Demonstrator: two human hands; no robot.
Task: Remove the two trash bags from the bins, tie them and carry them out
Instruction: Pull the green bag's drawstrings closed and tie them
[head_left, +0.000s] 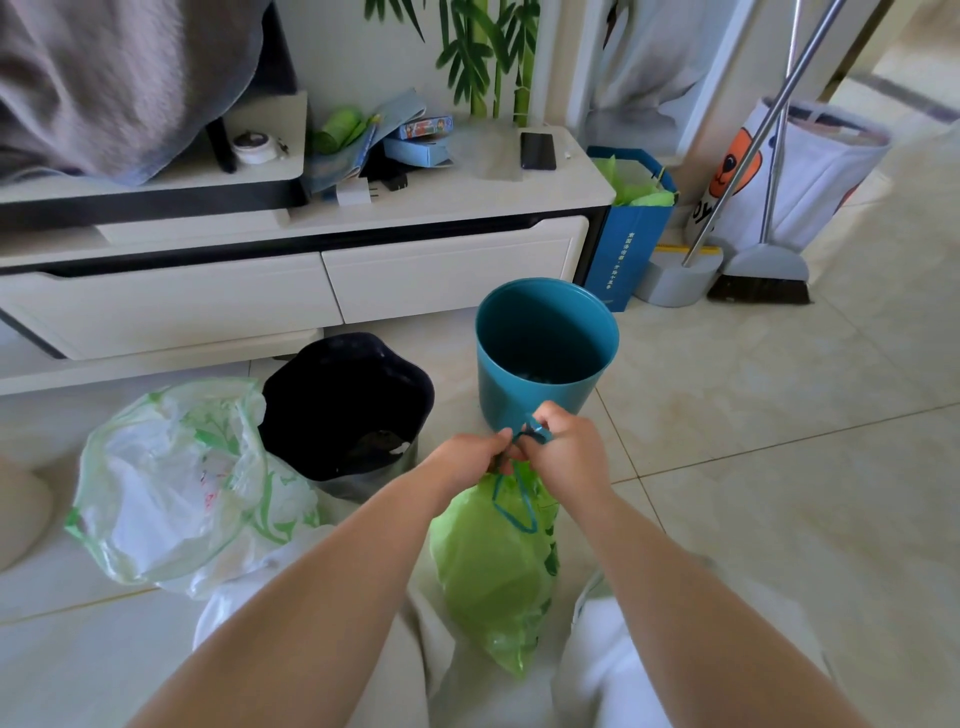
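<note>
green bag (493, 566): on the floor (753, 415) between the person's knees, just in front of the blue bin (519, 395); neck gathered.
drawstring (538, 432): teal; 1 loop hangs down the bag's front, the rest bunched at the neck.
left grip: left hand (467, 460) pinches the drawstring at the neck.
right grip: right hand (563, 452) clenched round the drawstring, a strand over its knuckles.
step: likely tying bag 1 of 2.
how to: keep the left pinch low on the neck, pull the right strand sideways, not up, so the thin plastic doesn't tear; cinch tight and leave the loop free for carrying.
white bag (166, 483): on the floor at left, against the black bin (415, 384); mouth open, untied.
hidden: knot covered by fingers, cannot tell if it is made; green bag's base cut off by the legs; bag contents unclear; both bins' insides too dark to read.
</note>
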